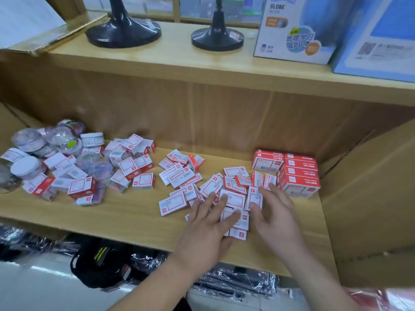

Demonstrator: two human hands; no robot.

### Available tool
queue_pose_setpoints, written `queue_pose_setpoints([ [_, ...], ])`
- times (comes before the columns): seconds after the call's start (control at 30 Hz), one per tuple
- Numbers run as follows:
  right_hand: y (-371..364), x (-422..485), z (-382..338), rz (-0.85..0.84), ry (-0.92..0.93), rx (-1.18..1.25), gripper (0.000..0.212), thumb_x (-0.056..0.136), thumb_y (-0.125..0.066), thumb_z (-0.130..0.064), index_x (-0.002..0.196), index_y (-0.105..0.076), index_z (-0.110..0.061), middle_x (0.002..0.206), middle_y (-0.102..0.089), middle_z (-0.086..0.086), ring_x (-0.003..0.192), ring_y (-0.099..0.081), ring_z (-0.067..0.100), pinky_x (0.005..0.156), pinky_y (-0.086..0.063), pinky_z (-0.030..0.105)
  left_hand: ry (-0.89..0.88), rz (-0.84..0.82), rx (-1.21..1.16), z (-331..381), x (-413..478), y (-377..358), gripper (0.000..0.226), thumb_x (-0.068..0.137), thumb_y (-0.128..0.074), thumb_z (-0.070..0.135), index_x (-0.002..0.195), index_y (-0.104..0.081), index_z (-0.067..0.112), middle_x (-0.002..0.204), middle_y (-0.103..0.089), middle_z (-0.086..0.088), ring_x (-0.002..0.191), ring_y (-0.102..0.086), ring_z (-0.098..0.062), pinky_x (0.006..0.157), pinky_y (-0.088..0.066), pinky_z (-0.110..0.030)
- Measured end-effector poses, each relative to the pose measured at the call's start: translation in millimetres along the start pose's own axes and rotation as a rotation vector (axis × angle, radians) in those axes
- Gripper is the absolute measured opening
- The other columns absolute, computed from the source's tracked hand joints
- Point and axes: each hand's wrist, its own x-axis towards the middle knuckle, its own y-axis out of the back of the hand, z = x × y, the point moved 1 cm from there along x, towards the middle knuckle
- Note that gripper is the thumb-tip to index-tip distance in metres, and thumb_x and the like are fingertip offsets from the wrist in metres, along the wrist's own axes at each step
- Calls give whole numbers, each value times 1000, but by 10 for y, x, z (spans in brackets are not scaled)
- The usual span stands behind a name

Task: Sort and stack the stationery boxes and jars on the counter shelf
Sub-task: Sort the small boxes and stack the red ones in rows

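Several small red-and-white stationery boxes (179, 173) lie scattered across the wooden counter shelf (130, 218). At the far left, clear round jars (29, 140) of clips are mixed with more boxes. Bigger red boxes (298, 173) stand stacked at the right against the back wall. My left hand (208, 225) lies flat with straight fingers on a cluster of small boxes (233, 198) near the front. My right hand (274, 212) is spread beside it, fingertips touching the same cluster.
A cardboard flap (368, 198) walls off the shelf's right end. On the upper ledge stand two black globe stands (123, 30) and a globe carton (294, 34). Black plastic-wrapped goods (103, 263) lie below the shelf's front edge.
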Motion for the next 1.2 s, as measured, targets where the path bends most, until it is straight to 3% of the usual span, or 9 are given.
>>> queue_pose_setpoints([
  [0.1,-64,110,11,-191,-13,-100,59,93,-59,-44,147,-48,-21,156,-37,6,148,-27,25,121,-27,42,2,12,20,-67,-35,21,56,83,-70,58,133,-59,35,153,-50,-1,146,-40,-32,112,-38,-63],
  [0.17,-82,85,45,-302,-70,-112,66,97,-53,-49,155,-34,-24,165,-22,2,154,-8,23,125,-15,39,6,52,36,-117,-88,47,53,85,-69,59,131,-60,33,151,-53,-2,144,-42,-32,113,-36,-63],
  [0.33,-105,-162,-38,-291,-80,-135,75,93,-48,-63,158,-24,-33,168,-7,-9,154,7,11,124,-11,32,90,76,113,-362,-262,85,53,91,-58,62,133,-61,29,149,-54,-1,144,-43,-33,116,-30,-63],
  [0.43,-127,-297,-137,-325,-99,-173,92,84,-40,-79,159,-14,-34,168,4,-10,152,13,9,122,-6,29,138,66,124,-499,-315,91,59,90,-57,65,136,-61,28,144,-60,-5,142,-46,-33,114,-31,-63],
  [0.63,-81,-475,-226,-428,-80,-254,140,50,-59,-96,156,12,-38,161,28,-15,149,27,10,125,-3,30,146,74,48,-572,-347,32,60,94,-43,68,140,-59,32,147,-57,-6,146,-41,-32,113,-33,-66],
  [0.83,-197,-519,-297,-362,-67,-320,142,46,-53,-100,159,-1,-33,168,6,-3,153,11,22,124,-6,34,120,84,-23,-735,-316,89,64,84,-56,73,139,-57,39,150,-55,1,148,-37,-23,117,-34,-58],
  [0.93,-320,-633,-358,-241,-40,-348,140,44,-54,-100,159,-24,-25,165,-18,8,151,-10,34,122,-20,44,142,79,-62,-883,-358,123,71,80,-57,78,139,-59,37,160,-42,-1,153,-28,-28,119,-29,-59],
  [1.03,-458,-725,-401,-148,-45,-311,135,45,-58,-97,151,-41,-15,158,-34,16,148,-20,41,118,-27,53,176,90,10,-914,-481,130,72,84,-51,80,142,-56,37,163,-37,0,152,-29,-34,116,-29,-64],
  [1.2,-469,-712,-409,-94,-30,-296,130,45,-61,-96,143,-50,-11,149,-44,19,147,-26,42,115,-32,58,185,132,112,-809,-531,88,70,94,-41,71,143,-56,23,159,-44,-9,146,-39,-39,106,-40,-67],
])
